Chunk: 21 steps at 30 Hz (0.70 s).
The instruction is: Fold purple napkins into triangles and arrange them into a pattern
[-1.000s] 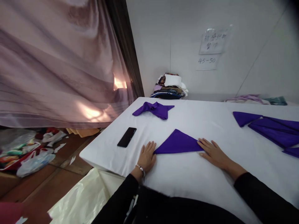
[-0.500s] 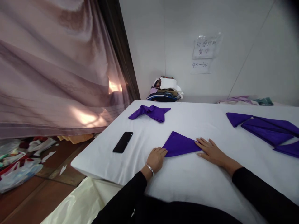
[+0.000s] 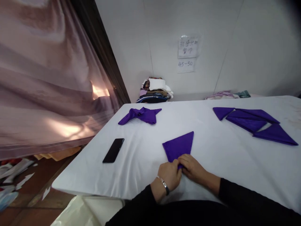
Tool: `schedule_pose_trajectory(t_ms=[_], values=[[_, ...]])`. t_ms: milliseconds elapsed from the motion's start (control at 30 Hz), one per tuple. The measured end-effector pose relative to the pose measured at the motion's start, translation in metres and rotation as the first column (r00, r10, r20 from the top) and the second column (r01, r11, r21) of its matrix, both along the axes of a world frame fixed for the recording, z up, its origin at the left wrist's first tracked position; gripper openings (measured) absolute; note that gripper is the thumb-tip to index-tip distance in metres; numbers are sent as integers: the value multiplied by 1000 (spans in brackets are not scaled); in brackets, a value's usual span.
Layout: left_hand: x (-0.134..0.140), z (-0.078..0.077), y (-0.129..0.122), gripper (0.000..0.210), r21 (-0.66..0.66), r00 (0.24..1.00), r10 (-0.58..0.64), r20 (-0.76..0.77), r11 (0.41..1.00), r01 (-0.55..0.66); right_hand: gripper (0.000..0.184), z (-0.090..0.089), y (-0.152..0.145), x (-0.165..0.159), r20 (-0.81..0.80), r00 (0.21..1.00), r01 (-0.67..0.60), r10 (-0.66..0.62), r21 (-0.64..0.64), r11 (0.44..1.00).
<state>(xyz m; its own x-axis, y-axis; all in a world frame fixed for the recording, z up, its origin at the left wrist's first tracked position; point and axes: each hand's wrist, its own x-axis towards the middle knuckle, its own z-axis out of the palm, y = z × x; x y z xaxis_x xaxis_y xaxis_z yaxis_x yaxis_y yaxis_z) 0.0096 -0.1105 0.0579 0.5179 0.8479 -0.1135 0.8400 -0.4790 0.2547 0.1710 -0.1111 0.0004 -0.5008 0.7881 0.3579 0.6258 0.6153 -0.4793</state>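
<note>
A folded purple cloth napkin (image 3: 179, 146) lies on the white-covered table (image 3: 145, 175) in front of me, its two far corners spread and its near point tucked between my hands. My left hand (image 3: 169, 173), with a silver bracelet on the wrist, has its fingers closed on that near point. Pressed close beside it, my right hand (image 3: 193, 168) pinches the same end from the right side. The fingers cover the tip of the cloth, so its exact fold there is hidden.
A crumpled purple cloth (image 3: 143, 115) lies far left, with a black phone (image 3: 113, 150) nearer me. Several folded purple napkins (image 3: 249, 121) rest on the right. Stacked clothes (image 3: 154, 91) stand by the wall beneath a handwritten sign (image 3: 187, 47). A pink curtain (image 3: 47, 78) hangs left.
The napkin has turned so its narrow point faces me. My right hand has come from its right corner over to my left hand, and both now grip the near end. The view has shifted right.
</note>
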Motion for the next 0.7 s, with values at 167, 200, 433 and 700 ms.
schedule_pose_trajectory(t_ms=[167,200,433,700], values=[[-12,3,39,36,-124,947,-34,319,989,77,29,-4,-2,7,-96,993,-62,66,42,997],[-13,-2,47,35,-87,930,-59,363,991,97,29,-3,-3,8,-120,989,-84,87,24,996],[-22,-39,75,33,19,864,-100,494,994,104,22,12,10,24,-534,812,-155,-237,-588,794],[-19,-49,85,43,-96,794,216,568,976,-196,29,15,68,45,-601,508,-137,-618,-764,630]])
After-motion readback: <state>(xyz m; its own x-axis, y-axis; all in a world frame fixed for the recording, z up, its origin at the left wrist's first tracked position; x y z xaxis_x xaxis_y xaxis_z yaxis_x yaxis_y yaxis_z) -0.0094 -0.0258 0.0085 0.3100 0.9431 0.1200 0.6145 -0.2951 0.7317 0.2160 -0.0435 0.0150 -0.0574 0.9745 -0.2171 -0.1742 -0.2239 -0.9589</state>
